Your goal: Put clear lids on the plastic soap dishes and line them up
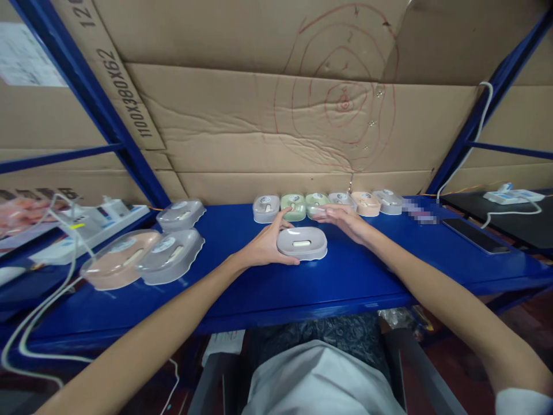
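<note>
Both forearms reach forward, converging toward twelve o'clock. The left hand (265,245) lies palm inward, thumb stretched toward one o'clock, fingers loosely curled. The right hand (343,221) is flat, palm down, fingers extended toward nine o'clock.

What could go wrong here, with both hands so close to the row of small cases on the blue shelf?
1. The right hand reaches just in front of the row of small pastel plastic cases; it might knock one out of line.
2. The left hand grips the grey oval plastic case only from one side, so the case could slide.
3. The white cable loops past the stacked pink and grey cases and may snag.
</note>
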`<act>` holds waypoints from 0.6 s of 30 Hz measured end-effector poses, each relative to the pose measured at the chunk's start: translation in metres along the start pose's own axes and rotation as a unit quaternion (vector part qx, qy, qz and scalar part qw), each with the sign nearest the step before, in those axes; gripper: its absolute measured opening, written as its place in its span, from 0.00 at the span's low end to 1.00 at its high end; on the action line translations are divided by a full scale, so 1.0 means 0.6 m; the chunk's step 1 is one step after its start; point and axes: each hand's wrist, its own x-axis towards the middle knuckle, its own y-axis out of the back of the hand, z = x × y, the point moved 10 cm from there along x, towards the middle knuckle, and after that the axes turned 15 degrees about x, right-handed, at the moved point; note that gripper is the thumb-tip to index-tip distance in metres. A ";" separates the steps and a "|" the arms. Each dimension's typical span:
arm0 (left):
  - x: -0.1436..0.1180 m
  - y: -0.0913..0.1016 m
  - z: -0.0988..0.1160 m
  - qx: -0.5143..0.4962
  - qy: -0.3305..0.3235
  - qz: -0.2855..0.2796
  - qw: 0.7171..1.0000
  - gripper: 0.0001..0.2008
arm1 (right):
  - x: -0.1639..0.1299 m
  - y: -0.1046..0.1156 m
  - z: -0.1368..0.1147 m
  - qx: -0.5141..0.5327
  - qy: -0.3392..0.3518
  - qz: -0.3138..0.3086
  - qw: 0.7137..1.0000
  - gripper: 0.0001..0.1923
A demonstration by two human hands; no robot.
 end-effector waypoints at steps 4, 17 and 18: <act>0.000 -0.003 -0.003 0.022 0.007 -0.007 1.000 0.69 | -0.020 0.026 -0.028 0.024 -0.013 0.001 1.000 0.31; 0.003 -0.001 0.003 0.071 -0.021 -0.014 0.997 0.48 | -0.121 0.157 -0.062 -0.279 0.026 0.005 0.960 0.35; 0.003 -0.002 0.003 0.072 -0.019 -0.017 0.997 0.48 | -0.119 0.157 -0.058 -0.297 0.021 -0.009 0.955 0.36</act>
